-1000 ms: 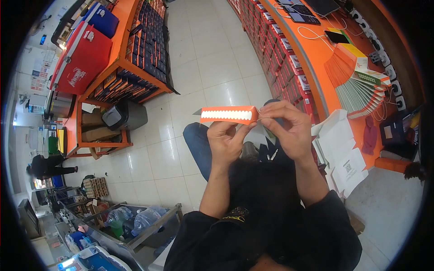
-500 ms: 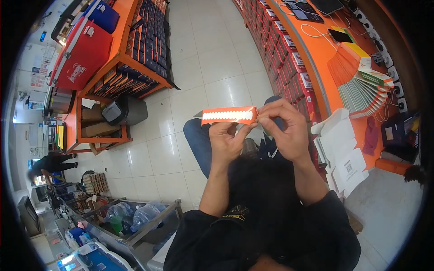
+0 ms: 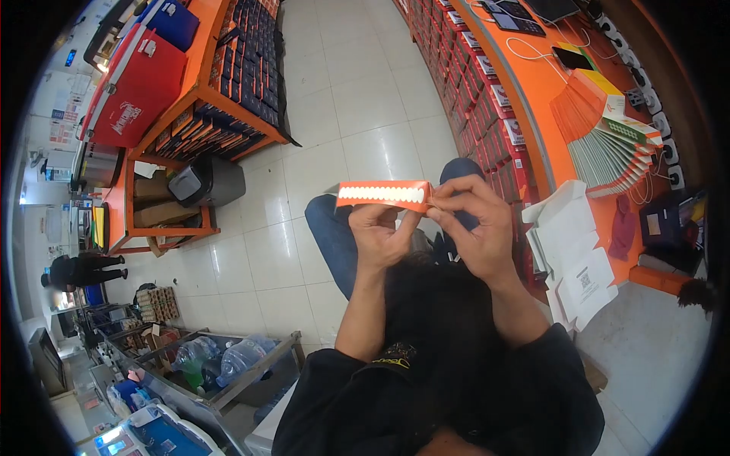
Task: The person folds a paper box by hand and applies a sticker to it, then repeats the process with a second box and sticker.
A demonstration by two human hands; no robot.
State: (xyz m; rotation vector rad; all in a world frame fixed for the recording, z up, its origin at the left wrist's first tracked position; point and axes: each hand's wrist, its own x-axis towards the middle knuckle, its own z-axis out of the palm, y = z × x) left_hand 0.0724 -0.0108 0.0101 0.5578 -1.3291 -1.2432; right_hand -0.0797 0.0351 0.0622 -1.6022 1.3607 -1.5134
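Note:
An orange-and-white small carton (image 3: pixel 382 194) is held up over my lap, its long side turned toward me with a white scalloped pattern. My left hand (image 3: pixel 382 237) grips it from below, thumb and fingers closed near its right half. At the carton's right end, my right hand (image 3: pixel 475 222) pinches the edge or end flap between thumb and fingers. Exactly what those fingertips hold is too small to make out. A pointed grey flap sticks out at the carton's left end.
On the orange counter (image 3: pixel 536 114) at right lie fanned flat cartons (image 3: pixel 608 156), a phone (image 3: pixel 572 58) and cables. Opened white cardboard (image 3: pixel 582 285) lies beside my right arm. Left stand a red cooler (image 3: pixel 137 91), a grey bin (image 3: pixel 217 182) and a metal-framed cart with bottles (image 3: pixel 243 359). A person (image 3: pixel 80 271) is far left.
The carton tilts slightly, its top face now less visible, while both hands keep their hold at about the same place. The person far left has shifted posture.

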